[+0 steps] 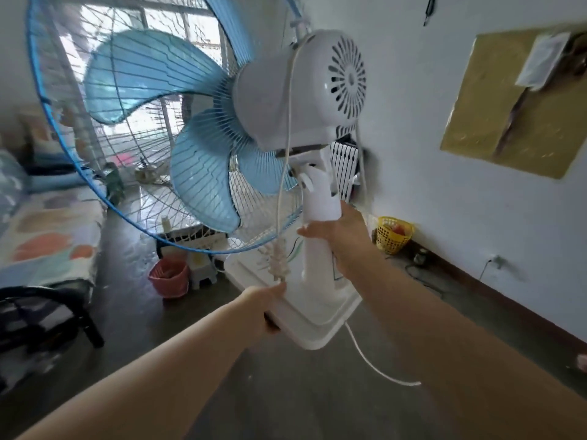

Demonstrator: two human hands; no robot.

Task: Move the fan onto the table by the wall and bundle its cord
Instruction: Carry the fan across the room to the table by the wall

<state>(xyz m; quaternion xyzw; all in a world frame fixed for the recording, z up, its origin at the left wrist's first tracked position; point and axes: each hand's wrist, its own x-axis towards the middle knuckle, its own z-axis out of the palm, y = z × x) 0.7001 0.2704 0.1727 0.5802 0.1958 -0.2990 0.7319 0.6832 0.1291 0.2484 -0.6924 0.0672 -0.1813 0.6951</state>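
Right hand (333, 236) is wrapped round the white stem (320, 201) of the fan (298, 90), thumb across the front and fingers hidden behind it. Left hand (265, 304) grips the front edge of the fan's base (314, 325), with its fingers curled under the rim and out of sight. Between them the fan is held upright, clear of the floor (286, 392), with its blue blades and guard facing away to the left and its motor end close to the wall (444, 185).

A thin pull string (287, 128) hangs from the motor housing down past the stem, and its tassel (278, 265) dangles just above the left hand. The cord (371, 360) drops loose from the back of the base and runs behind the right forearm; its plug end is hidden. Below the fan, on its guard side, sit a red bucket (170, 277) and a small stool (203, 271). A yellow basket (394, 238) stands against the wall beyond the stem. No bench can be made out.

The unbundled cord is the main risk. Trailing under the base, it could be trodden on or catch on something and jerk the fan. I cannot tell whether it is plugged in. The head looks heavy, so a loose hold on the stem could let it tip, and the wide guard could clip the wall.
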